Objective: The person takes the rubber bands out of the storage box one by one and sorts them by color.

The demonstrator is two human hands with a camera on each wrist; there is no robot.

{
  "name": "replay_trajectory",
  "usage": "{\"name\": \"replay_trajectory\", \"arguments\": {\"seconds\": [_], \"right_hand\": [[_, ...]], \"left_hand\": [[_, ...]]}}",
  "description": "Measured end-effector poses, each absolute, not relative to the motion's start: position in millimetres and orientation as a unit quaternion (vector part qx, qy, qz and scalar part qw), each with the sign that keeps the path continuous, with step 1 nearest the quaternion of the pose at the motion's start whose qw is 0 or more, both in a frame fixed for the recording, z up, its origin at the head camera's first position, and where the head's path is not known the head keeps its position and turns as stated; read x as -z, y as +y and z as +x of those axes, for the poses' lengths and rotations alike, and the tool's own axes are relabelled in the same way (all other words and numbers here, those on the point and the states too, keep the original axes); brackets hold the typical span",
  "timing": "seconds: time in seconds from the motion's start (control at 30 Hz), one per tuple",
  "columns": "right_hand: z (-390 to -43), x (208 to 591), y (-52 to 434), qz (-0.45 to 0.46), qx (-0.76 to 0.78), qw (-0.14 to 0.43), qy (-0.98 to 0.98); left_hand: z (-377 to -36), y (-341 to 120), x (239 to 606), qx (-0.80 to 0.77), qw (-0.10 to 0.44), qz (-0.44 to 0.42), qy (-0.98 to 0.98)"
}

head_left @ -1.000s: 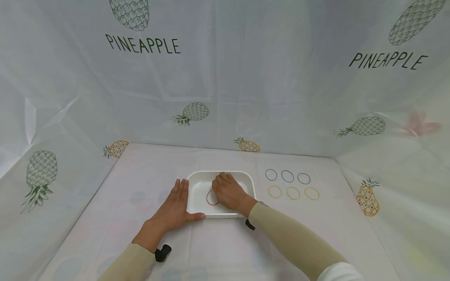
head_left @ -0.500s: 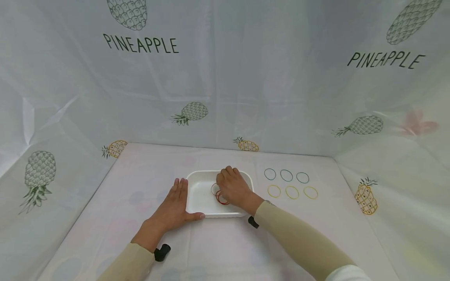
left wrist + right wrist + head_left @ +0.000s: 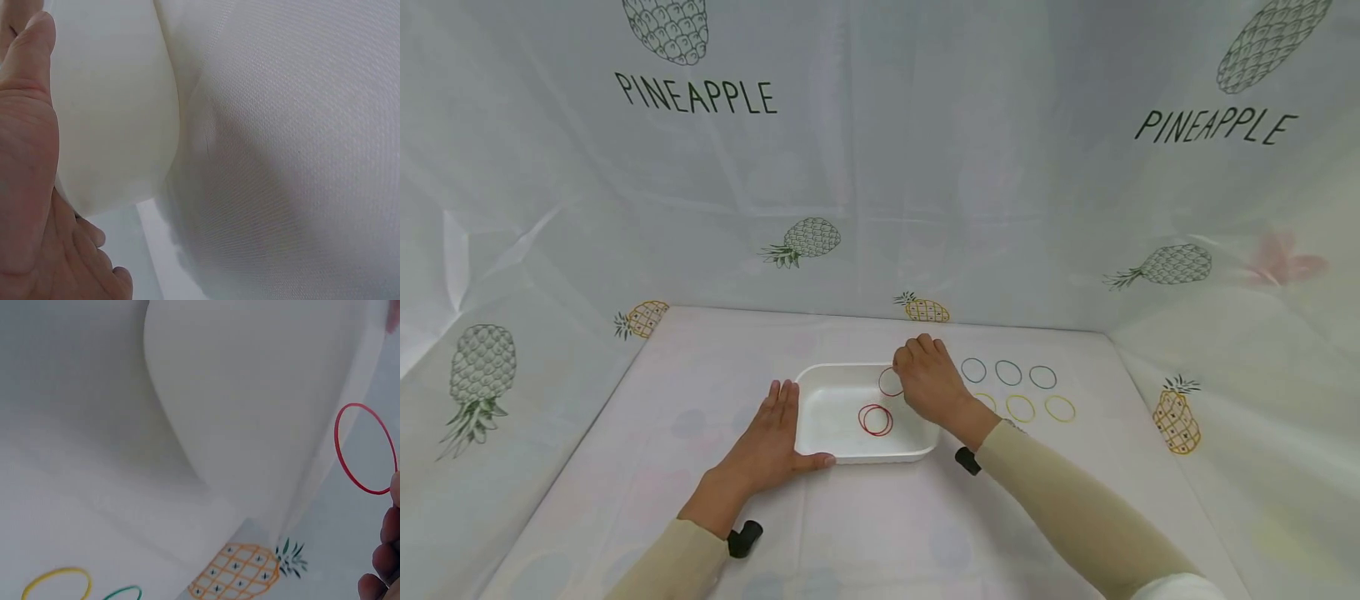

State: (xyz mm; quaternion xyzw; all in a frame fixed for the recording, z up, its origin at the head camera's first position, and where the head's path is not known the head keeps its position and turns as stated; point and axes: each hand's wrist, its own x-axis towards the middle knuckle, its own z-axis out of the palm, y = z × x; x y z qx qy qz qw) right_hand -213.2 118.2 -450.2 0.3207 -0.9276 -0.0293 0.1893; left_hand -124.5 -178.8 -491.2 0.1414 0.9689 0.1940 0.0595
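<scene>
Right hand [image 3: 934,385] has lifted one red band [image 3: 891,382] toward the tray's right rim, pinching it. Two red bands [image 3: 876,419] remain in the tray [image 3: 827,412]; six bands [image 3: 1019,392] lie outside. Left hand [image 3: 767,446] lies flat against the tray.

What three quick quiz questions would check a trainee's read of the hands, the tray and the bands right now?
1. True or false: the right hand holds a red band.
2. How many red bands lie in the white tray?
3. Which touches the tray's left side: A) left hand, B) yellow bands, C) blue bands?

Key: 1 true; 2 two; 3 A.
</scene>
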Motion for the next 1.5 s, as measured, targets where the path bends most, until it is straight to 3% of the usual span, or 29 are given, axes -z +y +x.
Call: {"name": "replay_trajectory", "arguments": {"seconds": [0.57, 0.97, 1.13, 1.5], "right_hand": [[-203, 441, 221, 0.271, 0.010, 0.244, -0.931], [-166, 465, 256, 0.297, 0.027, 0.223, -0.928], [-151, 474, 262, 0.297, 0.023, 0.183, -0.937], [-152, 494, 266, 0.281, 0.026, 0.154, -0.947]], "left_hand": [[-126, -179, 492, -0.191, 0.065, 0.144, 0.969], [-127, -179, 490, -0.199, 0.067, 0.145, 0.967], [-127, -180, 490, -0.200, 0.064, 0.146, 0.967], [-126, -179, 492, -0.204, 0.068, 0.144, 0.966]]}}
